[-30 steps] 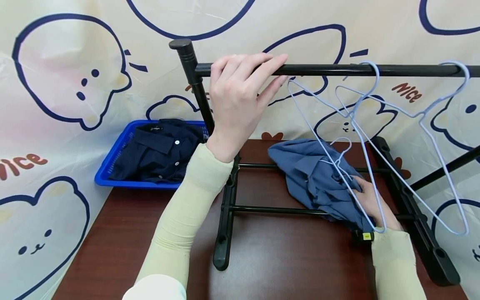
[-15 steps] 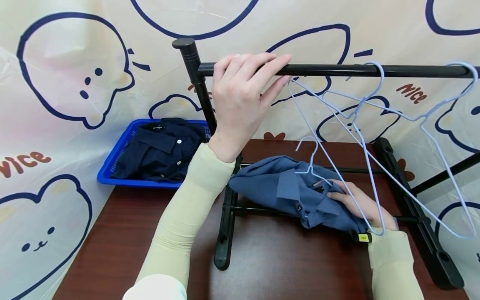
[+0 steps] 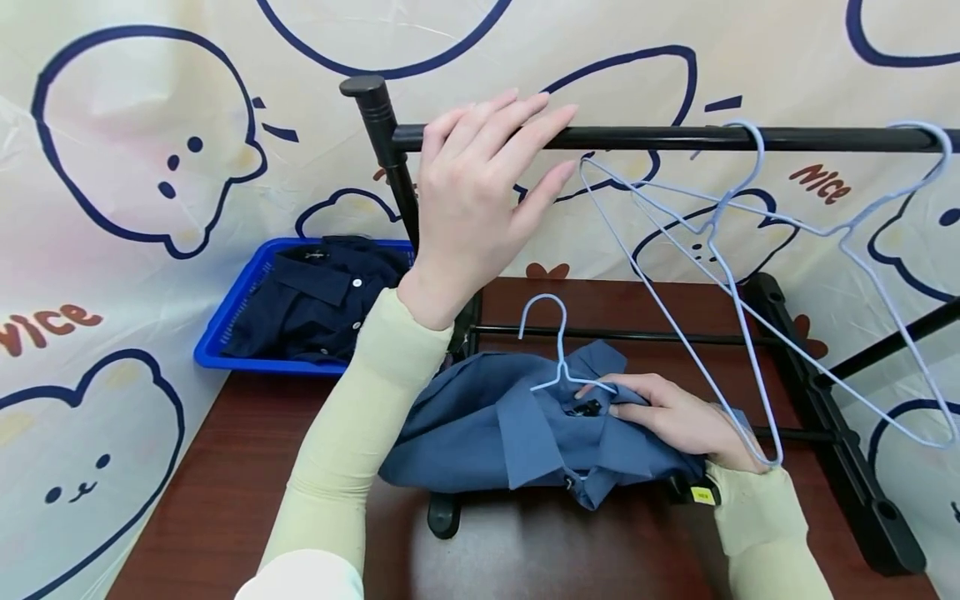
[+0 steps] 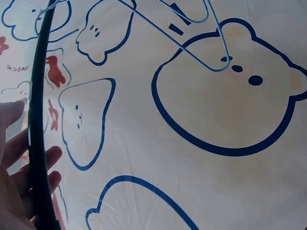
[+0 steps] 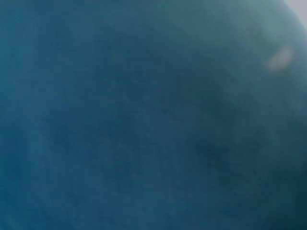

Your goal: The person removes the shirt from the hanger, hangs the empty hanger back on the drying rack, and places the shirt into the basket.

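Note:
In the head view my left hand [image 3: 476,196] rests over the rack's black top bar [image 3: 652,139] near its left end. Its fingers are fairly straight across the bar and the thumb stands apart below. The left wrist view shows the fingers [image 4: 52,157] loosely behind the bar. Lower down, my right hand [image 3: 686,417] pinches a grey-blue shirt [image 3: 465,425] near the collar, where a light-blue wire hanger [image 3: 562,333] pokes out with its hook up. Most of that hanger is hidden inside the shirt. Blurred blue cloth [image 5: 134,124] fills the right wrist view.
Two bare wire hangers hang on the bar, a nearer one [image 3: 759,150] and another [image 3: 947,154] farther right. A blue basket [image 3: 255,365] holding a dark navy shirt [image 3: 315,292] stands left of the rack. Rack feet [image 3: 862,467] and lower rods [image 3: 652,336] stand on the brown table [image 3: 225,492].
My right hand has brought the shirt and its hanger leftward and nearer to me, with the hook turning upright. The left hand's fingers have straightened and its thumb has come off the bar.

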`<act>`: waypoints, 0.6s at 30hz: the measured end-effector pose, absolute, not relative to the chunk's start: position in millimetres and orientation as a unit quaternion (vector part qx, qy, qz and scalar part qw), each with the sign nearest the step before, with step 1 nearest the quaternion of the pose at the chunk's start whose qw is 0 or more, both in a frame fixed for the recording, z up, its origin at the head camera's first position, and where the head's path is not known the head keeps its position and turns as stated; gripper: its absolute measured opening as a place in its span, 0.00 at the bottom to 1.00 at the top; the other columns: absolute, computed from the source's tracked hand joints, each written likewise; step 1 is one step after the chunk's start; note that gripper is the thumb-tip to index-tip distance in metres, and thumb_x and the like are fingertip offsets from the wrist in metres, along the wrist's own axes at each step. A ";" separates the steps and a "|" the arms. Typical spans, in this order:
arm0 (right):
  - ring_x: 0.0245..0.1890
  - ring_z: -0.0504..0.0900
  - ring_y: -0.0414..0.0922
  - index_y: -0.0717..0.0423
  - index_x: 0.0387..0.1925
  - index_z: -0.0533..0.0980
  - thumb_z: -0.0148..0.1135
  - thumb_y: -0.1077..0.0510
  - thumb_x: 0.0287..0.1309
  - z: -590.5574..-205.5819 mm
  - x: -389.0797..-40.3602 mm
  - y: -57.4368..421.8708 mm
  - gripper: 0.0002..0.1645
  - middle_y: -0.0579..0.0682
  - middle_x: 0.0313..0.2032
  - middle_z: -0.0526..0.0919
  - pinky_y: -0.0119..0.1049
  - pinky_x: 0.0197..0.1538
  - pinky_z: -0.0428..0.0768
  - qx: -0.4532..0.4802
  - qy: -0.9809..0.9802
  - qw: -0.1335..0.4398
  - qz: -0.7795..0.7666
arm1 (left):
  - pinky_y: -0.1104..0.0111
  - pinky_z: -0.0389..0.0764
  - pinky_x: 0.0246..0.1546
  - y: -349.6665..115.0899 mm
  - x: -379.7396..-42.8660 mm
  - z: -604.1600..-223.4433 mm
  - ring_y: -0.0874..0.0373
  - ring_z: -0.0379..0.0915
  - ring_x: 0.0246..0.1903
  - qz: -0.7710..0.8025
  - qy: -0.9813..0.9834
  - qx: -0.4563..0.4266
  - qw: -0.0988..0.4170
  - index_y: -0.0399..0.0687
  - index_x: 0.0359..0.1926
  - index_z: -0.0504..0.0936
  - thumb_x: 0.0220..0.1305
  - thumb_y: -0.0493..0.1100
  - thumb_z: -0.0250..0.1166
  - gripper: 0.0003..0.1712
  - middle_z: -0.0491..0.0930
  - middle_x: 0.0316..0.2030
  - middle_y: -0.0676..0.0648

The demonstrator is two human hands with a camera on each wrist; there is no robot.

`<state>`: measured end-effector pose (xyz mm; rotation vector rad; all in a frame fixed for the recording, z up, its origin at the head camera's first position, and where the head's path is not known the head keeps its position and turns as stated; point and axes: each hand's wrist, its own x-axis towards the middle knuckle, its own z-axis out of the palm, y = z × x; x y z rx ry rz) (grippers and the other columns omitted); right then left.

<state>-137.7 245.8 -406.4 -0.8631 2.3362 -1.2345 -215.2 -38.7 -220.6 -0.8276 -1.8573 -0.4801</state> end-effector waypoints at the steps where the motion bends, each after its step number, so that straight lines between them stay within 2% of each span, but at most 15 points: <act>1: 0.53 0.77 0.47 0.47 0.63 0.78 0.54 0.65 0.74 -407.3 -138.3 243.6 0.22 0.42 0.57 0.81 0.41 0.55 0.73 -0.301 0.832 0.178 -0.431 | 0.61 0.54 0.69 -40.5 -213.7 -219.8 0.52 0.68 0.66 -0.195 -0.775 -0.346 0.492 0.51 0.64 0.82 0.76 0.59 0.56 0.26 0.79 0.62 0.46; 7: 0.52 0.75 0.47 0.48 0.68 0.74 0.52 0.64 0.74 -424.3 -145.4 236.1 0.25 0.44 0.57 0.79 0.46 0.55 0.73 -0.259 0.863 0.168 -0.399 | 0.59 0.43 0.74 -52.1 -201.5 -218.6 0.50 0.56 0.73 -0.175 -0.797 -0.373 0.441 0.47 0.69 0.76 0.74 0.61 0.57 0.33 0.72 0.68 0.42; 9: 0.53 0.75 0.48 0.48 0.69 0.74 0.53 0.63 0.74 -428.6 -147.3 236.0 0.25 0.45 0.57 0.79 0.48 0.56 0.73 -0.253 0.865 0.165 -0.401 | 0.57 0.43 0.74 -56.4 -195.6 -221.3 0.49 0.55 0.74 -0.184 -0.791 -0.384 0.439 0.45 0.70 0.75 0.73 0.60 0.60 0.34 0.71 0.69 0.41; 15: 0.56 0.74 0.50 0.46 0.68 0.74 0.54 0.62 0.74 -432.6 -148.2 237.1 0.25 0.47 0.61 0.78 0.54 0.60 0.71 -0.246 0.865 0.154 -0.409 | 0.53 0.55 0.71 -66.3 -176.1 -237.4 0.45 0.61 0.71 -0.236 -0.753 -0.418 0.451 0.41 0.65 0.78 0.68 0.53 0.68 0.31 0.73 0.66 0.37; 18: 0.59 0.73 0.50 0.44 0.68 0.75 0.55 0.63 0.73 -433.5 -147.9 237.3 0.26 0.47 0.63 0.77 0.56 0.62 0.69 -0.241 0.865 0.153 -0.412 | 0.52 0.58 0.70 -69.0 -168.5 -248.2 0.45 0.62 0.71 -0.251 -0.752 -0.421 0.442 0.41 0.65 0.78 0.66 0.51 0.70 0.31 0.74 0.65 0.37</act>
